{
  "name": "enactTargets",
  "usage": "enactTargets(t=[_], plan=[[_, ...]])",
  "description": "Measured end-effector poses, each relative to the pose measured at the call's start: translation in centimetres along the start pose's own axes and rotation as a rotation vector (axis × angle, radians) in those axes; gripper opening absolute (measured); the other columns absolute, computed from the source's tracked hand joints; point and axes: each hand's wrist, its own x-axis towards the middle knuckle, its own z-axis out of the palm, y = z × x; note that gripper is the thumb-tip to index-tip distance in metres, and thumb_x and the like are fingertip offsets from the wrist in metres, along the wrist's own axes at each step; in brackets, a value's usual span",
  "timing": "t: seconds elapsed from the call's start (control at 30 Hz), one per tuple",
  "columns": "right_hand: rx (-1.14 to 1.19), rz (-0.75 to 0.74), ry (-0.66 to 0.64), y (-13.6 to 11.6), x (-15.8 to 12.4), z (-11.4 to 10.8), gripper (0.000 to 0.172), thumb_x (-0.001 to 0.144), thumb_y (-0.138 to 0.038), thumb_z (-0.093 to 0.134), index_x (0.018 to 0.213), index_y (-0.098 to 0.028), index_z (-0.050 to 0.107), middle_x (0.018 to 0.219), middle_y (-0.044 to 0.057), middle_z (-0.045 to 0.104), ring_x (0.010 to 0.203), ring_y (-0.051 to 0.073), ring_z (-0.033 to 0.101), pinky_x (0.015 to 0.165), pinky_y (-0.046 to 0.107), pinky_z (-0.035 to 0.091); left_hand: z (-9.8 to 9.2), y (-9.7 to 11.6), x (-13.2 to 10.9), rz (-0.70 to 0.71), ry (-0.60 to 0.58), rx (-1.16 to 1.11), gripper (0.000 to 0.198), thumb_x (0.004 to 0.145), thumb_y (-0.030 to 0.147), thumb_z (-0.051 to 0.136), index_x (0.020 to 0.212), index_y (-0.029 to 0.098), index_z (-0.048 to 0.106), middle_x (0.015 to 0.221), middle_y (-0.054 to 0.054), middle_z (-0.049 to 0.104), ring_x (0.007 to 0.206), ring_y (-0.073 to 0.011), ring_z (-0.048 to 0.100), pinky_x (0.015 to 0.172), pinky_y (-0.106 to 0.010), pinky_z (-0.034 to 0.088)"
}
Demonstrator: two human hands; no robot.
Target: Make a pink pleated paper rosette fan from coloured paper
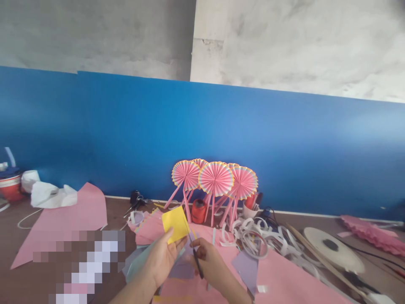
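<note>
A piece of yellow paper (175,223) is held up in my left hand (165,255), thumb on its face and fingers behind. My right hand (205,256) is closed round the dark handles of a pair of scissors (196,259). The blades point up along the right edge of the yellow paper; I cannot tell whether they are cutting it. Pink folded paper (150,228) lies behind my left hand. Under both hands are pink sheets (230,261) and pieces of purple paper (247,270).
Several pink pleated paper rosettes (216,179) with ribbon tails lean against the blue partition (142,131). A red spool (199,211) stands before them. White paper strips (265,236) lie tangled at right, beside a round cream lid-like object (333,249). A large pink sheet (79,217) is at left.
</note>
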Motion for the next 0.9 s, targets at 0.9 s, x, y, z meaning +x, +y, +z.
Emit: enactTargets(t=[0.9], plan=[[-0.016, -0.001, 0.008, -0.40, -0.19, -0.03, 0.015, 0.068, -0.026, 0.061, 0.080, -0.018, 0.058, 0.044, -0.010, 0.042, 0.038, 0.010, 0.047, 0.037, 0.019, 0.030, 0.07, -0.06, -0.10, 0.008, -0.014, -0.029, 0.024, 0.092, 0.012, 0.044, 0.112, 0.007, 0.057, 0.098, -0.016, 0.072, 0.091, -0.0213, 0.071, 0.086, -0.033, 0.057]])
